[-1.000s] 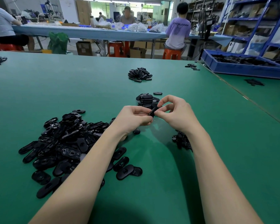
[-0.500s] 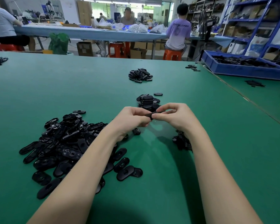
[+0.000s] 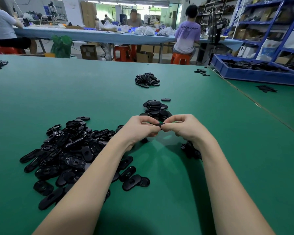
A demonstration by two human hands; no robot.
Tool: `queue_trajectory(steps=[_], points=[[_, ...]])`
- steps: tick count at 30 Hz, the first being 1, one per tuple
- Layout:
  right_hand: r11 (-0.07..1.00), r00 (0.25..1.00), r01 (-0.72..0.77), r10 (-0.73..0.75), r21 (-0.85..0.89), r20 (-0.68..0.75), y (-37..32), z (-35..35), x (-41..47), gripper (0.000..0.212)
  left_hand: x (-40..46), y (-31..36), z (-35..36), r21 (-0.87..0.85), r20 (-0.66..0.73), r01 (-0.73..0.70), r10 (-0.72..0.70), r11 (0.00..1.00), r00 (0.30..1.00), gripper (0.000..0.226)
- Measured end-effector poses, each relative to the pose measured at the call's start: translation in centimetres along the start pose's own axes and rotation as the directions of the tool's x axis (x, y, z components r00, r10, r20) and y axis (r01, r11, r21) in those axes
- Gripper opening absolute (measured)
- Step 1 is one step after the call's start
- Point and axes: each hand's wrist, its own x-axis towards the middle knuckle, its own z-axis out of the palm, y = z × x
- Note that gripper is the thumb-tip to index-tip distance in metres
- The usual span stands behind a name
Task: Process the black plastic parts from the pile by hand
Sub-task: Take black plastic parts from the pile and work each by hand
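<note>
So both hands are up over the green desk (image 3: 210,167) with one black plastic part (image 3: 155,125) pinched between them — the left hand (image 3: 139,128) has its fingers curled round the left end and the right hand (image 3: 185,127) nips the right end, so each grip is clamped on the same piece. The part looks edge-on to the camera, its long axis running left to right straight across from one hand to the other, held above the desk rather than resting on it. Most of it is hidden by fingertips, so I can't tell what exactly is being snapped or trimmed. The big unprocessed pile (image 3: 66,150) sits down-left, closest to the left hand; the neat stack (image 3: 155,107) lies just beyond the hands, and a small dark clump (image 3: 191,150) sits under the right wrist — maybe offcuts, hard to say. My guess is the finished piece goes forward to that stack, and the left hand is the natural one to grab the next from the pile.
</note>
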Motion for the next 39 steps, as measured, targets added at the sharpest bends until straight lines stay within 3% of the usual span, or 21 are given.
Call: queue_trajectory(steps=[4,16,20,25,30,39], points=[[0.997,0.997,0.071,-0.071,0.005,-0.027,0.3,0.2,0.3,0.01,0.1,-0.2,-0.1,0.011,-0.029,-0.018,0.018,1.0,0.999,0.01],[0.992,0.993,0.099,-0.104,-0.072,-0.057,0.6,0.5,0.4,0.019,0.4,-0.6,0.6,0.048,-0.073,-0.005,0.008,0.999,0.997,0.011],[0.991,0.989,0.136,-0.135,0.007,-0.058,0.7,0.7,0.2,0.017,0.2,-0.3,0.2,0.076,-0.05,-0.064,0.068,0.995,0.996,0.007],[0.985,0.999,0.037,-0.035,0.171,-0.019,0.8,-0.1,-0.3,0.014,0.3,-0.2,-1.0,0.236,0.012,-0.227,0.231,0.945,0.973,0.019],[0.99,1.0,0.002,-0.001,0.14,-0.01,0.8,-0.1,-0.6,0.013,0.7,-1.0,-0.9,0.511,-0.011,-0.324,0.383,0.796,0.924,0.014],[0.994,1.0,0.007,-0.003,0.109,-0.031,1.1,-0.4,-0.4,0.013,4.1,0.4,-1.1,0.572,-0.293,-0.219,0.447,0.79,0.845,0.007]])
